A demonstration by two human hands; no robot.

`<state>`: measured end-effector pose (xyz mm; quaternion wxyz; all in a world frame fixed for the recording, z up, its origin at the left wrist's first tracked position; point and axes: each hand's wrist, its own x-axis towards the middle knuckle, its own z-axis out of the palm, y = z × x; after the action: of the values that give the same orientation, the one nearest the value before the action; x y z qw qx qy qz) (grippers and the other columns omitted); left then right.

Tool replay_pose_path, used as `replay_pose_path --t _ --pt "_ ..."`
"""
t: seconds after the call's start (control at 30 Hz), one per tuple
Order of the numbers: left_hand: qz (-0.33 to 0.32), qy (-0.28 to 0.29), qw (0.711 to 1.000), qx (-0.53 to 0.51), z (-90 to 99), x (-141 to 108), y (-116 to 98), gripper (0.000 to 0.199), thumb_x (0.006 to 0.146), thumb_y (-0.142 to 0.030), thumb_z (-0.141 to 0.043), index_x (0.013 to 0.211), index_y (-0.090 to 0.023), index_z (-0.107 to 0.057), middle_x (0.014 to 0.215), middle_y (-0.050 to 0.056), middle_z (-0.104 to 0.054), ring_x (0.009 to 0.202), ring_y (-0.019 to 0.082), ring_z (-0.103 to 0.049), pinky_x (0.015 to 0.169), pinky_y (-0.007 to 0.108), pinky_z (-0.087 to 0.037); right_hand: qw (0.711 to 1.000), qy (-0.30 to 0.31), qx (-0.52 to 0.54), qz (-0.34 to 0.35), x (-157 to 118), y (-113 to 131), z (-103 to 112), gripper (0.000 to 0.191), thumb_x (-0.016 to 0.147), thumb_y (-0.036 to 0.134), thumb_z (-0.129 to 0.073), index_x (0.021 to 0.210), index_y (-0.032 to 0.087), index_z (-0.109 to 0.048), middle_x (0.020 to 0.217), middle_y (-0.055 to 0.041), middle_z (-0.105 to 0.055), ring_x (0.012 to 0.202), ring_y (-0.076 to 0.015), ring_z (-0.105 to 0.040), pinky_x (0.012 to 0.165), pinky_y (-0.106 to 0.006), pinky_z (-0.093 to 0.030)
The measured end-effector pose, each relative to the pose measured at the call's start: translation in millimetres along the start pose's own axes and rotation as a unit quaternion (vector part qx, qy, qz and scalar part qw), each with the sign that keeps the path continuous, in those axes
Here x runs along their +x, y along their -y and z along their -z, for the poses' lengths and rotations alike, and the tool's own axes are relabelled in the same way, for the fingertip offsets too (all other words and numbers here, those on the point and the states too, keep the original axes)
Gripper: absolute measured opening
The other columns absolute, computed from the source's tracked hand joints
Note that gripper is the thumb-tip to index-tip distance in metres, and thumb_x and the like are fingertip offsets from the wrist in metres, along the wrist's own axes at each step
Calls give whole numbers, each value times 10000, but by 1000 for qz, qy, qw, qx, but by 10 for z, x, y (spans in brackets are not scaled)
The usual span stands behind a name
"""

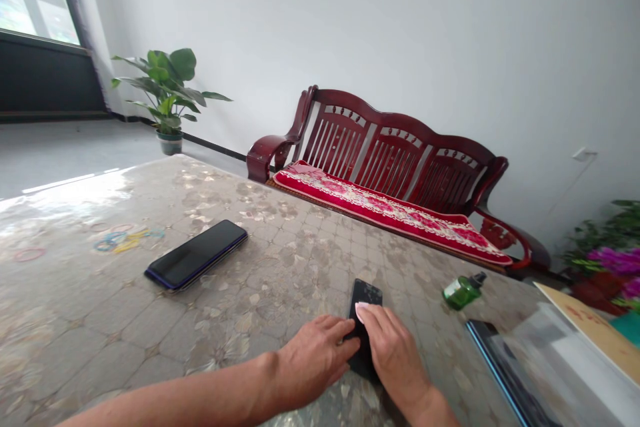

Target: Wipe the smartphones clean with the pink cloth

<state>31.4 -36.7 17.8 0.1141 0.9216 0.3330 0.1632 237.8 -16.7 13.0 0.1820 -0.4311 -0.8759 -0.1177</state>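
A black smartphone [369, 291] lies flat on the patterned tablecloth in front of me, its lower part partly covered by my hands. My left hand [316, 355] grips its left edge, fingers bent against the side. Over the screen, my right hand [395, 350] presses a small whitish-pink pad or cloth [361, 310] under its fingertips; most of that piece is hidden. Another dark smartphone [200, 255] with a blue edge rests farther left, apart from both hands. To the right is a third phone [505, 367] with a light-blue edge.
A green spray bottle [463, 291] lies tilted at the right, near clear plastic and papers [585, 353]. Coloured rubber bands [130, 239] are scattered on the left of the table [280, 260]. Beyond it stand a wooden bench [390, 147] and a potted plant [167, 93].
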Motion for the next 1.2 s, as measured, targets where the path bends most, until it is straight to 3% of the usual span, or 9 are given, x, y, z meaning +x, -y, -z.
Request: replay_pose_path --t 0.33,0.63,0.93,1.2 --pt "-5 -6 1000 -7 -23 -11 18 300 948 -237 -542 1248 -248 -530 1308 85 -567 1174 237 -557 1019 369 -445 997 11 5 -79 354 -107 -85 353 860 4 -432 1036 234 -633 952 -53 -665 947 -200 -615 862 -321 -511" --pt "1 3 1000 -11 -30 -2 15 277 951 -246 -537 1229 -248 -544 1277 81 -577 1182 237 -547 1032 373 -433 998 21 34 -50 142 46 -33 375 885 11 -415 1136 227 -593 1020 -58 -644 963 -205 -601 875 -330 -500" --pt "-6 3 1000 -14 11 -17 19 322 953 -244 -527 1275 -260 -523 1296 84 -572 1174 237 -555 1026 373 -440 996 9 4 -84 425 -77 -155 293 891 20 -437 991 223 -623 911 -39 -619 891 -187 -610 796 -283 -489" --pt "-2 -3 1000 -10 -11 4 7 235 942 -237 -555 1176 -238 -568 1247 73 -589 1174 234 -551 1033 357 -437 998 34 46 -36 177 84 -35 332 909 29 -429 1106 242 -590 986 -40 -605 928 -187 -600 848 -303 -498"
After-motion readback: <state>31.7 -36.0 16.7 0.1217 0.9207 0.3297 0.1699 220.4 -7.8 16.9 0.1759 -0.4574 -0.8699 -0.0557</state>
